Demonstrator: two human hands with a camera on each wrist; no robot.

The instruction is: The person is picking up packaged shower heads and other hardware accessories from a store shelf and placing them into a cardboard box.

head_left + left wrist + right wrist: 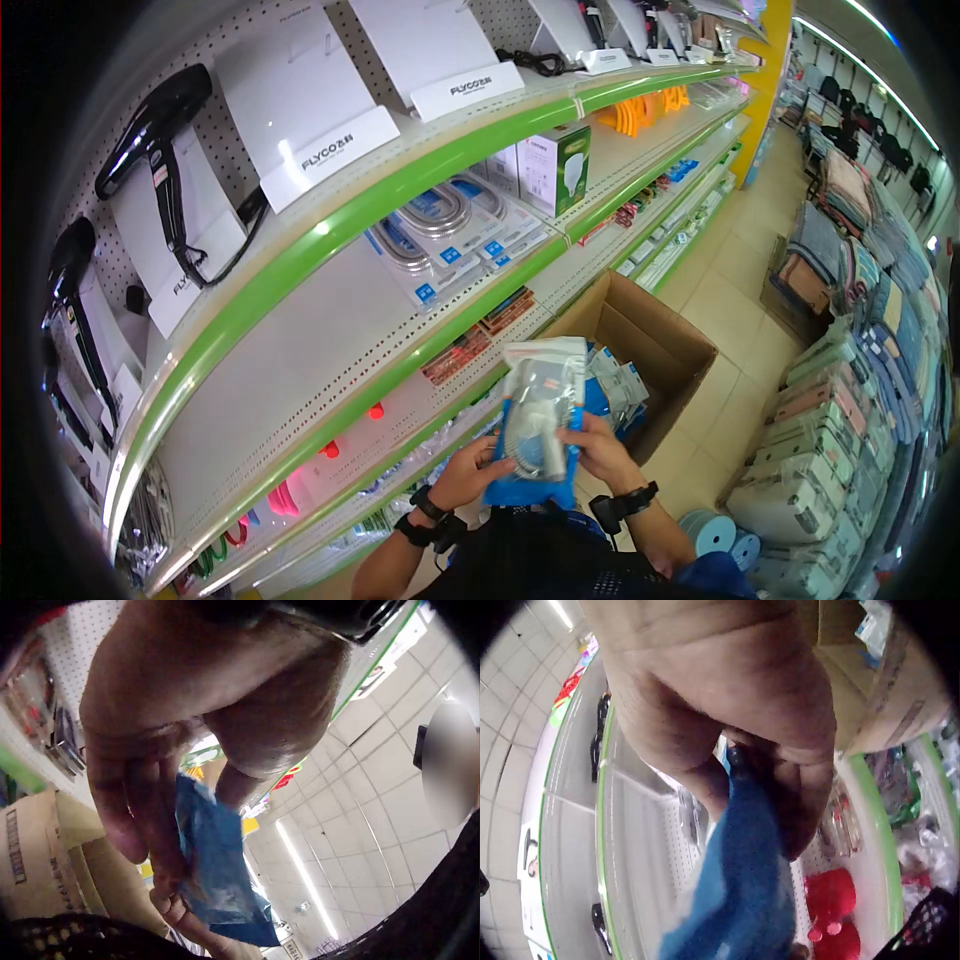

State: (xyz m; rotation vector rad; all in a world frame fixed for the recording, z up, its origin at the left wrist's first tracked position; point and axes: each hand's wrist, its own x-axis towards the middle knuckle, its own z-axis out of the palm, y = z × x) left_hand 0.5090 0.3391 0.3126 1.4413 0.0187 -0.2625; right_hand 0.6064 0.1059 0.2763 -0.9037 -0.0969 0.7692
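A clear and blue plastic packet [540,425] with a whitish, partly coiled item inside is held upright in front of the body, between both hands. My left hand [470,473] grips its lower left edge, with the thumb on the front face. On the opposite edge, my right hand [602,450] pinches the packet between thumb and fingers. The blue back of the packet [217,859] shows between thumb and fingers in the left wrist view. From the right wrist, the blue plastic [739,870] hangs down out of the grasp. Behind it stands an open cardboard box [660,350] holding several similar packets [615,385].
Green-edged store shelves [330,350] run along the left. Packaged metal hoses [435,220] and a green-and-white box [555,170] lie on the middle shelf, hair dryers [160,150] above. Stacked textiles [810,470] line the aisle's right side; tiled floor [715,290] lies between.
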